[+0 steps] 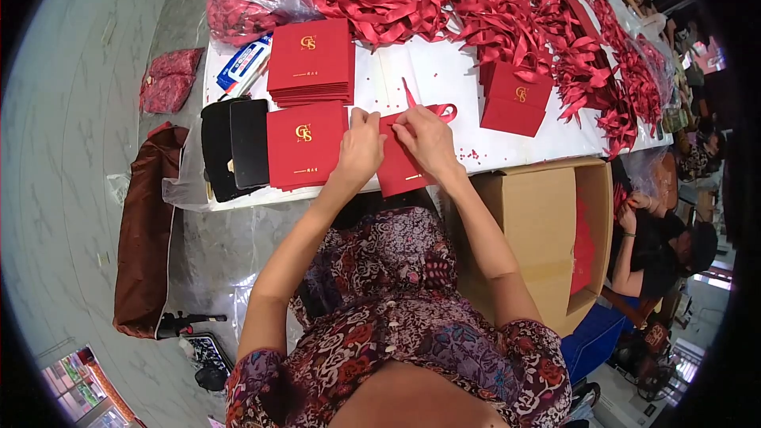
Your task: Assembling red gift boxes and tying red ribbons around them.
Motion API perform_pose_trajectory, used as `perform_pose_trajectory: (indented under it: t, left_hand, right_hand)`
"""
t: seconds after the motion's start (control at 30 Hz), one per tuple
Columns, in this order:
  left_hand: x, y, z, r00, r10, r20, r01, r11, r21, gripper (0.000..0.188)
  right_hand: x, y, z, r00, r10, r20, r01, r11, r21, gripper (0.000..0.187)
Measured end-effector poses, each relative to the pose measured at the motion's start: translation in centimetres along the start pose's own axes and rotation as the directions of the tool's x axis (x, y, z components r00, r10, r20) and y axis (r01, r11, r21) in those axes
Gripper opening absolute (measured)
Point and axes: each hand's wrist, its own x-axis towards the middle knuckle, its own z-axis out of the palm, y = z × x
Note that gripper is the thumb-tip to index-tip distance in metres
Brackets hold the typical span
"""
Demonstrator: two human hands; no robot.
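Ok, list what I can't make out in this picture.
Head view: part of the red card, hidden by the right hand.
Head view: most contents of the cardboard box, hidden by its own cardboard.
Head view: far end of the ribbon pile, cut off by the top edge.
Head view: whatever the co-worker's hands handle, too small.

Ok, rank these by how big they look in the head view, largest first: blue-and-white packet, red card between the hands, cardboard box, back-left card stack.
1. Cardboard box
2. Back-left card stack
3. Red card, though partly covered
4. Blue-and-white packet
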Motion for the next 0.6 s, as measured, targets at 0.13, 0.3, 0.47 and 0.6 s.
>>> perform_pose_trajectory:
  t: [0.13,0.3,0.47,0.6]
  left_hand:
    - [-0.1,0.18,0.32,0.998,-0.034,0.046,0.033,0.999,0.039,0.032]
    - [0.16,0.56,0.09,0.998,-0.054,0.031,0.052,0.996,0.066,0.031]
    - [0.26,0.45,0.01,1.0,0.02,-0.014,-0.019,0.998,0.067,0.027]
    - [-0.12,0.43,0.26,1.0,0.03,0.009,-0.031,0.993,0.115,0.025]
  right_hand:
    - [-0.13,0.19,0.14,0.999,0.046,0.028,-0.046,0.999,-0.015,0.014]
    - [-0.16,0.12,0.01,0.996,0.075,0.042,-0.077,0.997,0.03,0.015]
    - [-0.16,-0.64,0.09,0.987,0.149,0.063,-0.154,0.984,0.091,0.015]
    - [-0.12,-0.44,0.27,0.947,0.31,0.082,-0.32,0.934,0.162,0.016]
